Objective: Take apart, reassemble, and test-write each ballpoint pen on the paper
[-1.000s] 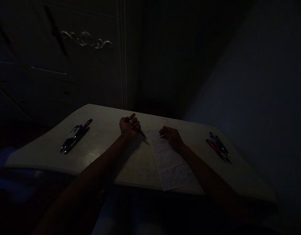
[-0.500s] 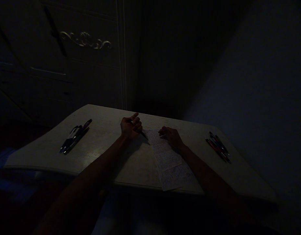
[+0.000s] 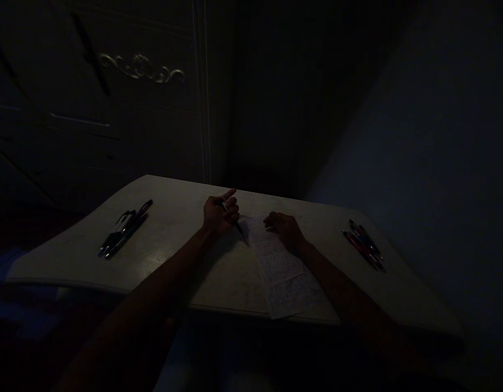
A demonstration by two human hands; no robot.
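Observation:
My left hand [image 3: 222, 215] is closed around a dark pen [image 3: 240, 228], its palm side turned up and one finger pointing outward. The pen's lower end slants toward the left edge of a paper sheet [image 3: 282, 267] covered with dense marks. Over the upper part of that sheet rests my right hand [image 3: 287, 228], fingers curled together. Whether anything sits between those fingertips is too dark to make out. Part of the sheet lies under the right hand and forearm.
Several pens [image 3: 124, 228] lie bunched on the left of the pale table [image 3: 169, 207], and another group of pens [image 3: 363, 245] lies on the right. A cabinet with a scroll ornament [image 3: 140, 68] stands behind at left, a wall [image 3: 439, 163] at right. The room is very dim.
My left hand has turned slightly and shifted a little to the right, and the pen in it now points more steeply downward. The right hand and the paper look nearly the same.

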